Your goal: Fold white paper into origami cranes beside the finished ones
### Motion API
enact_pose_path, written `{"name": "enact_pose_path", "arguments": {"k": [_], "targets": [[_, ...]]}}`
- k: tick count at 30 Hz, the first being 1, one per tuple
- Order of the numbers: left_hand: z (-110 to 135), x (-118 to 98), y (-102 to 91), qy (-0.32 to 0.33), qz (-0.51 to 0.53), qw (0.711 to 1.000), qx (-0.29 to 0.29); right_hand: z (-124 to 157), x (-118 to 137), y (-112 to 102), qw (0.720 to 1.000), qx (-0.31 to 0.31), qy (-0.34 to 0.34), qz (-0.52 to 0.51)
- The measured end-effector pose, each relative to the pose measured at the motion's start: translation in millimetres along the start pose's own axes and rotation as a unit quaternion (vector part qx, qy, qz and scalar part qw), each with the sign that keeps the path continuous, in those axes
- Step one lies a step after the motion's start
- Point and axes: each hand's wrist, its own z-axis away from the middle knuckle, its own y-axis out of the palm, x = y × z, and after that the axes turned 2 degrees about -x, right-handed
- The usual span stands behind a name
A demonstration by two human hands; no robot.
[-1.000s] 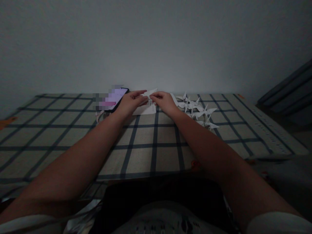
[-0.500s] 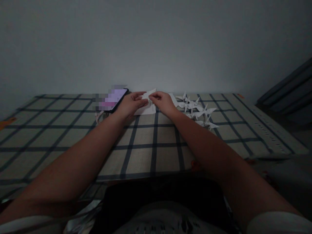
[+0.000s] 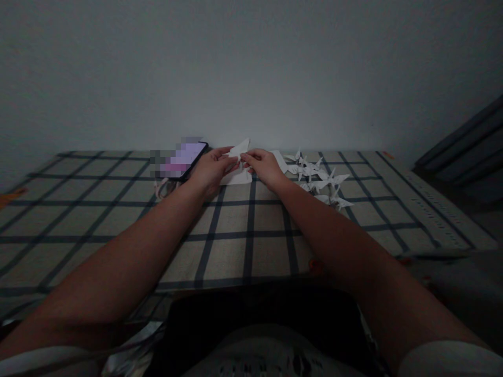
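Between my hands, near the far side of the table, is a piece of folded white paper [image 3: 241, 147] with a pointed tip standing up. My left hand [image 3: 214, 166] pinches it from the left, thumb and fingers closed on its edge. From the other side, the fingertips of my right hand [image 3: 262, 165] grip the same paper. Below both hands a flat white sheet [image 3: 239, 178] lies on the cloth. Folded paper cranes [image 3: 329, 183], several of them, sit to the right of my right hand. My fingers hide part of the folded paper.
A phone [image 3: 186, 158] with a lit, partly blurred screen stands tilted left of my left hand, a pale cord [image 3: 160, 188] beside it. Another white paper [image 3: 280, 161] lies behind my right wrist. The checked tablecloth [image 3: 231, 251] reaches to the grey wall [image 3: 251, 73].
The folded paper has tilted more upright and its tip has shifted slightly left. Both hands keep their hold with small finger movements.
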Motion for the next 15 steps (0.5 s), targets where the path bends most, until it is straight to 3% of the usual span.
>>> {"name": "enact_pose_path", "arguments": {"k": [7,15], "targets": [[1.6,-1.5,-1.1,-0.001,-0.063,0.998,0.026,2.6,6.1,-0.2,1.0,-0.029,-0.003,0.006],[3.4,-1.4,-4.4,0.04,-0.183,0.982,0.0,2.3,6.5,2.6,1.0,-0.004,0.019,0.02]]}}
